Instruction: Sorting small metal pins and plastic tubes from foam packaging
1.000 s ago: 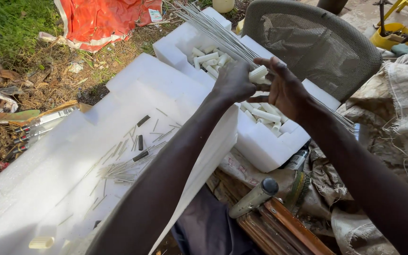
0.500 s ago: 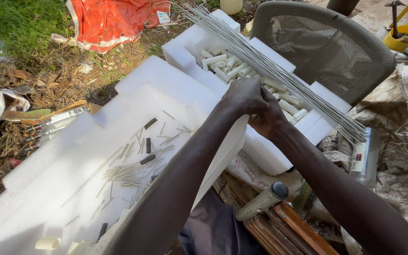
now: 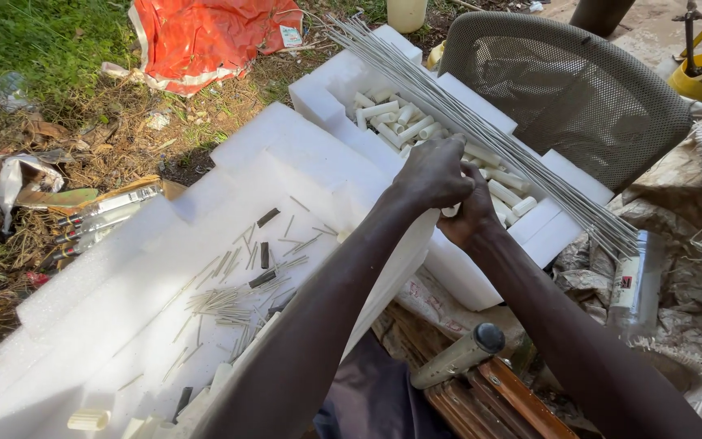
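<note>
White tube piece (image 3: 450, 210) sits pinched between my left hand (image 3: 435, 173) and right hand (image 3: 471, 213), both clenched around it, above the foam tray (image 3: 481, 268) at one o'clock, beside long wires (image 3: 481, 130).

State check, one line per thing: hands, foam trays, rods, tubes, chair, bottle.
Left hand: closed, fingers curled, pressed against the right hand.
Right hand: closed; a bit of white shows in the grip.
Far foam tray: holds loose white tubes.
Thin metal rods: bundled, lying across the far tray.
Near foam tray: strewn with short cut pieces.
Mesh chair: unoccupied.
Clear bottle: lying on sacking.
</note>
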